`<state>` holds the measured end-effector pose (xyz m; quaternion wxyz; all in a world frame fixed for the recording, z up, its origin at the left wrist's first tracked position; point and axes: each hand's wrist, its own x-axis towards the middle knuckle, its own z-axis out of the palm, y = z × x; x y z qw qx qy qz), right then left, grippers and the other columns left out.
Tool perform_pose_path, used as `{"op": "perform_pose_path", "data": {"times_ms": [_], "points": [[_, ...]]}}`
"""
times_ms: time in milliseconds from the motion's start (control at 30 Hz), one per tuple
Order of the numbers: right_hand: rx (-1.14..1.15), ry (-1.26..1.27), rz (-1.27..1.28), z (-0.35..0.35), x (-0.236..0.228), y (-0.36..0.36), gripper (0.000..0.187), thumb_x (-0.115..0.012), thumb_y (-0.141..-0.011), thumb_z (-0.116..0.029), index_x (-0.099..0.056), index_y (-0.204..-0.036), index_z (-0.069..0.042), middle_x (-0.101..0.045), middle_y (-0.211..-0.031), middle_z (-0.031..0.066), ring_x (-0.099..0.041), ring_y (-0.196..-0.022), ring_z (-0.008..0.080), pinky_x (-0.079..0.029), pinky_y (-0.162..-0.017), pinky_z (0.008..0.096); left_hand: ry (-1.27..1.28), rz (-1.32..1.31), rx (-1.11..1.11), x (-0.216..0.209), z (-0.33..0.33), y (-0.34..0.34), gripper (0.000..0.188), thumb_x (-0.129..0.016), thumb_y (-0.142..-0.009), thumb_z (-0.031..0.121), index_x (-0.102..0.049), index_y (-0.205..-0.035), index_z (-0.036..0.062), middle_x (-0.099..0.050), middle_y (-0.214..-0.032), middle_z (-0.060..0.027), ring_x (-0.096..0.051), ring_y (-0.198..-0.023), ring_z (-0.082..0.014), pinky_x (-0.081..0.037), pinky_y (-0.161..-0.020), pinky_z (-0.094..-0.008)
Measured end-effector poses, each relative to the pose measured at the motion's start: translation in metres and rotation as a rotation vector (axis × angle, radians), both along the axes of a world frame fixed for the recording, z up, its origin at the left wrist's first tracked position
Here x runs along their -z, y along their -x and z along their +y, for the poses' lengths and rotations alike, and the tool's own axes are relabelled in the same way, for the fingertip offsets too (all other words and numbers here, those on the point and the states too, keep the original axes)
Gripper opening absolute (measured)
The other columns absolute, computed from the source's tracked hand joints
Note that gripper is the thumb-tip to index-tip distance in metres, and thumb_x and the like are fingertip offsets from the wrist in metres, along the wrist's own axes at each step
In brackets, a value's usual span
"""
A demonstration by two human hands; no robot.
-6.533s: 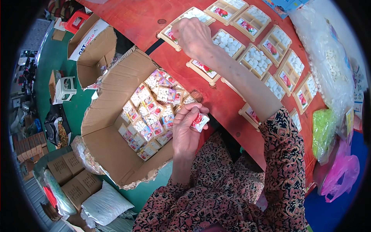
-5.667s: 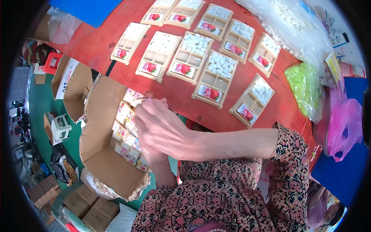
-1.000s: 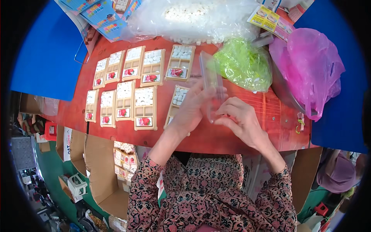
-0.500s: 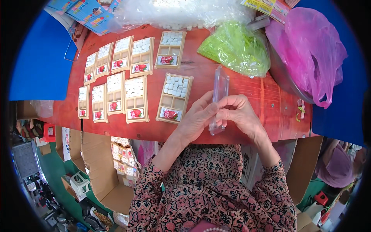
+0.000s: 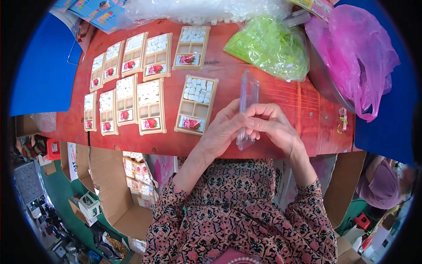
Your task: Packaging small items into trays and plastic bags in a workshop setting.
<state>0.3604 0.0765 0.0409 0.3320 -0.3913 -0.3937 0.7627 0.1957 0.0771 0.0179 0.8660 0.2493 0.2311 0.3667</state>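
Note:
Both hands hold a clear plastic cover [image 5: 250, 88] on edge above the red table, near its front. My left hand [image 5: 226, 127] grips its left side, thumb against the plastic. On the other side, my right hand [image 5: 276, 127] has its thumb and fingers closed on it; the fingertips of both hands meet there. Just left of my hands lies a beige compartment tray [image 5: 187, 108]. Small white marshmallow-like pieces [image 5: 198, 90] fill its far section, a strawberry-printed packet [image 5: 191, 123] sits in the near one, and the two middle compartments are bare.
Several similar filled trays [image 5: 154, 109] stand in two rows on the left of the red table [image 5: 281, 101]. A bag of green shreds [image 5: 268, 48] lies at the back, beside a big clear bag [image 5: 198, 11]. A pink plastic bag [image 5: 356, 57] covers a metal bowl at right. Open cardboard boxes [image 5: 110, 180] stand below.
The view has shifted slightly, so the table and trays sit a little higher and further left. My hands still hold the plastic cover, with only a small shift of the right fingers.

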Motion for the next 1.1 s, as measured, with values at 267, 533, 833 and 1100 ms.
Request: {"op": "perform_pose_path", "data": {"times_ms": [267, 533, 833, 1100], "points": [[0.037, -0.438, -0.577, -0.017, -0.048, -0.019, 0.009, -0.054, -0.079, -0.008, -0.051, -0.076, 0.0, -0.049, -0.063, 0.0016, -0.044, -0.056, 0.0086, -0.034, -0.051, 0.0246, -0.045, 0.192, -0.317, 0.0, -0.009, 0.006, 0.058, -0.064, -0.078, 0.005, -0.037, -0.129, 0.0032, -0.055, -0.106, -0.0063, -0.055, -0.095, -0.0132, -0.046, -0.081, -0.0255], [-0.006, -0.781, -1.209, -0.031, -0.036, -0.016, 0.01, -0.06, -0.076, -0.002, -0.051, -0.075, 0.001, -0.05, -0.067, 0.0141, -0.052, -0.065, 0.0343, -0.041, -0.056, 0.038, -0.109, 0.192, -0.361, -0.006, -0.012, 0.023, 0.066, -0.064, -0.081, 0.028, -0.031, -0.132, 0.0033, -0.053, -0.112, -0.0132, -0.056, -0.099, -0.021, -0.051, -0.078, -0.0303], [0.048, -0.044, -0.042, -0.022, -0.034, 0.027, 0.008, -0.065, -0.078, -0.002, -0.061, -0.084, 0.003, -0.062, -0.074, 0.0042, -0.06, -0.066, 0.0086, -0.049, -0.059, 0.0201, 0.029, 0.027, -0.315, -0.006, -0.029, 0.003, 0.072, -0.068, -0.077, 0.033, -0.033, -0.132, 0.0029, -0.055, -0.103, -0.0069, -0.058, -0.083, -0.0148, -0.05, -0.07, -0.0276], [-0.042, -0.02, -0.011, -0.019, -0.016, 0.019, 0.011, -0.061, -0.084, -0.011, -0.065, -0.086, -0.001, -0.064, -0.07, 0.003, -0.057, -0.06, 0.0052, -0.046, -0.053, 0.0172, -0.002, 0.059, -0.162, -0.012, -0.03, 0.0, 0.091, -0.058, -0.076, 0.058, -0.025, -0.135, -0.0023, -0.052, -0.076, -0.0014, -0.051, -0.057, -0.0067, -0.042, -0.049, -0.0186]]}}
